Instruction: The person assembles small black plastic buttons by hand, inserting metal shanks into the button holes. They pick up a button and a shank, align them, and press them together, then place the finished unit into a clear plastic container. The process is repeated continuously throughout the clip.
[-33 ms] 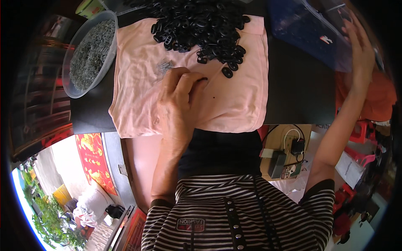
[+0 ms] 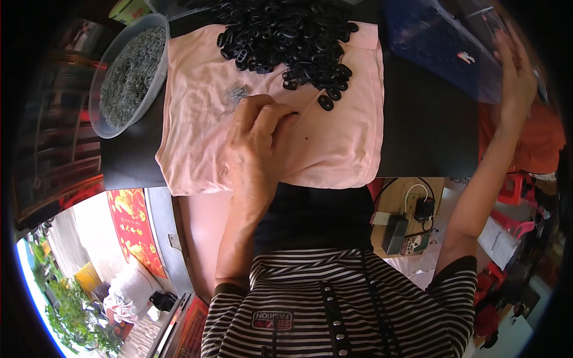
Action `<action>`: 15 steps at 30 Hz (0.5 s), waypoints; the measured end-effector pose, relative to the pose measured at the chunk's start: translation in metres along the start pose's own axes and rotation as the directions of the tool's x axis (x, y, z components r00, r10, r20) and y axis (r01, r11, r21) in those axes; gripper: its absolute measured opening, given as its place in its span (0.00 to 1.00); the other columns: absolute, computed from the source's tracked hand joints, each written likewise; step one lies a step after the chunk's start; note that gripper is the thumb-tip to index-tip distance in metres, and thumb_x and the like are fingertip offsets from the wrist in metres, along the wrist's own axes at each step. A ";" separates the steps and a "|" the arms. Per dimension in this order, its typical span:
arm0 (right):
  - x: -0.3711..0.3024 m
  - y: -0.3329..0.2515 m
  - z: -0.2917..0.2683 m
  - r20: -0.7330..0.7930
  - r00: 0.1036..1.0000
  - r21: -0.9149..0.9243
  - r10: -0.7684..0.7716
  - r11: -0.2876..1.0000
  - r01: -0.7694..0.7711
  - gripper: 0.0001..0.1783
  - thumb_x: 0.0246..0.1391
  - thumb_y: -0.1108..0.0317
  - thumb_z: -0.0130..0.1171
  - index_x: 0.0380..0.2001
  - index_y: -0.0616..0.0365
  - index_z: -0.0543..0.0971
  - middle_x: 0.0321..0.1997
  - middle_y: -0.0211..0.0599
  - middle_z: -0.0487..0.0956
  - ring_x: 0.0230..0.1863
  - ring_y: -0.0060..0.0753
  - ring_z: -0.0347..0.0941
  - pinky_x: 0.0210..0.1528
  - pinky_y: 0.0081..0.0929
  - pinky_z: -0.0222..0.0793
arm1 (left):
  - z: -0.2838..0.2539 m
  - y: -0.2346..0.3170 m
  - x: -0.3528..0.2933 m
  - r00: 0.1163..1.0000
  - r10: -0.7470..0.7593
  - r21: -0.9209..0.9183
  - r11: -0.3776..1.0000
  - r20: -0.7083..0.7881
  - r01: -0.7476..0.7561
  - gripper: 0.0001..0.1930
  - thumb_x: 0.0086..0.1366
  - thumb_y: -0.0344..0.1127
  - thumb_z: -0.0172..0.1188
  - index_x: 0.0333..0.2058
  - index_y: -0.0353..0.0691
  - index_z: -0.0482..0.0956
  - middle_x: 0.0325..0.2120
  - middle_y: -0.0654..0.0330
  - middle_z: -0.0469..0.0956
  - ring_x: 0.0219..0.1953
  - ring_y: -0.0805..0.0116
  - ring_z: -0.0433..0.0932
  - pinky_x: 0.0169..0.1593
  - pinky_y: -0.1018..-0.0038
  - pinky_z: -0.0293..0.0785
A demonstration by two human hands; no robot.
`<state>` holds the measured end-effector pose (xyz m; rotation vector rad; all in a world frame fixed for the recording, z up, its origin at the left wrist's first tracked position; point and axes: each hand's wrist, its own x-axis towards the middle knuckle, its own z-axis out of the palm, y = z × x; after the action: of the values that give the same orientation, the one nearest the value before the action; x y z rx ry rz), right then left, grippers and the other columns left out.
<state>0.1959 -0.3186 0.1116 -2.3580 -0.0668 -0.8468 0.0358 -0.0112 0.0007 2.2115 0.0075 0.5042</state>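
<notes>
My left hand [image 2: 253,140] rests on a folded pink cloth [image 2: 340,146], its fingers curled. A thin dark edge of a small black piece [image 2: 294,113] shows at its fingertips; the rest is hidden. Just beyond the knuckles lies a little cluster of small silvery metal pieces, seemingly springs [image 2: 237,92]. A heap of black oval plastic pieces with holes [image 2: 286,36] covers the cloth's far side, and one black oval piece [image 2: 325,102] lies at its near edge. At the far right my right hand [image 2: 518,77] has its fingers stretched out beside a clear plastic bag [image 2: 486,77].
On the left stands a clear plastic tub [image 2: 94,113] full of small grey metal pieces, with a green tin [image 2: 126,11] behind it. Dark blue material [image 2: 424,48] lies at the far right of the black table [image 2: 418,131]. Below are a power adapter [image 2: 395,234] and red stools [image 2: 516,188].
My right hand has shifted slightly to the right and nearer beside the plastic bag. My left hand keeps nearly the same place and curl.
</notes>
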 end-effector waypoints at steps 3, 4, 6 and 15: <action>-0.025 -0.023 0.014 -0.302 0.921 0.245 -0.247 0.913 0.325 0.17 0.57 0.71 0.56 0.50 0.63 0.75 0.45 0.38 0.79 0.45 0.26 0.76 0.52 0.23 0.69 | -0.009 0.002 -0.005 0.972 0.233 -0.048 0.971 -0.039 -0.234 0.11 0.48 0.21 0.64 0.33 0.35 0.77 0.34 0.57 0.76 0.34 0.61 0.76 0.35 0.72 0.73; -0.041 -0.046 0.017 -0.300 0.900 0.163 -0.317 0.912 0.376 0.15 0.56 0.75 0.57 0.46 0.69 0.75 0.44 0.40 0.80 0.45 0.26 0.76 0.50 0.22 0.71 | -0.012 0.001 -0.007 0.909 0.406 -0.063 0.909 -0.094 -0.413 0.12 0.47 0.20 0.65 0.32 0.32 0.76 0.34 0.54 0.78 0.34 0.61 0.78 0.35 0.73 0.75; -0.077 -0.078 0.025 -0.094 0.924 0.092 -0.370 0.921 0.378 0.10 0.53 0.75 0.59 0.40 0.62 0.80 0.41 0.34 0.81 0.40 0.22 0.76 0.42 0.16 0.71 | -0.012 -0.001 -0.017 0.907 0.410 -0.250 0.872 -0.095 -0.420 0.12 0.47 0.20 0.65 0.32 0.32 0.76 0.33 0.52 0.78 0.33 0.61 0.79 0.33 0.73 0.75; -0.163 -0.134 0.109 0.507 0.650 0.561 -0.566 0.789 0.250 0.05 0.47 0.72 0.61 0.29 0.59 0.78 0.29 0.33 0.76 0.26 0.30 0.74 0.26 0.24 0.68 | -0.033 -0.003 -0.047 0.978 0.185 -0.629 0.751 -0.093 -0.202 0.13 0.51 0.17 0.63 0.36 0.32 0.76 0.32 0.51 0.79 0.30 0.63 0.79 0.32 0.75 0.75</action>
<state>0.0946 -0.1226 0.0230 -2.0823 -1.0427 -0.0960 -0.0186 0.0068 0.0004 1.5349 -0.3401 0.5499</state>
